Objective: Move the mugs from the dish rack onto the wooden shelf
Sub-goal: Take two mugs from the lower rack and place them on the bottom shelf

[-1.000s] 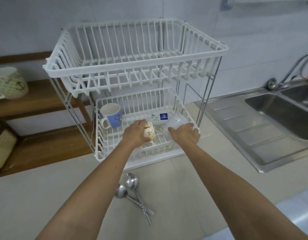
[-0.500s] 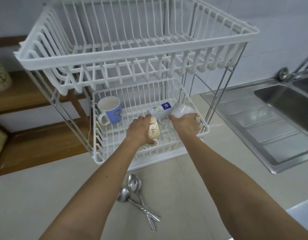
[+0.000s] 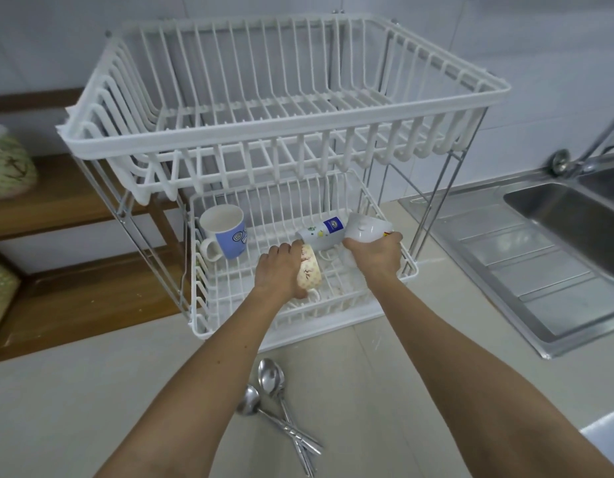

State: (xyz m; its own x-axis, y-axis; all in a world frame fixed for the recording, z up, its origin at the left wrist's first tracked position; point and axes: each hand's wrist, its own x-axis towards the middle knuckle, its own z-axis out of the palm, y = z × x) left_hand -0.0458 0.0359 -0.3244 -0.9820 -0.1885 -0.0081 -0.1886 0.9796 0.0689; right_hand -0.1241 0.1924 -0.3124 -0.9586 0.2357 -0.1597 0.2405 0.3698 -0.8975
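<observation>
Both forearms reach forward over the desk (image 3: 92, 391) into the lower tier of the 2-tier white dish rack (image 3: 285, 139). The left hand (image 3: 281, 270) lies palm-down, its grip closed over a cream patterned mug (image 3: 310, 272) on its side, long axis running away from the camera, handle toward the near edge. The right hand (image 3: 376, 253) has its grip closed on a white mug (image 3: 366, 229), tilted with its base up and left. Between them lies a white mug with a blue label (image 3: 324, 231), tipped on its side. A blue-and-white mug (image 3: 226, 232) stands upright at the tier's left. The upper tier overhangs the hands. The wooden shelf (image 3: 67, 201) stands left of the rack; the steel sink (image 3: 574, 229) lies right. 3 spoons (image 3: 274, 398) lie on the desk, crossed.
</observation>
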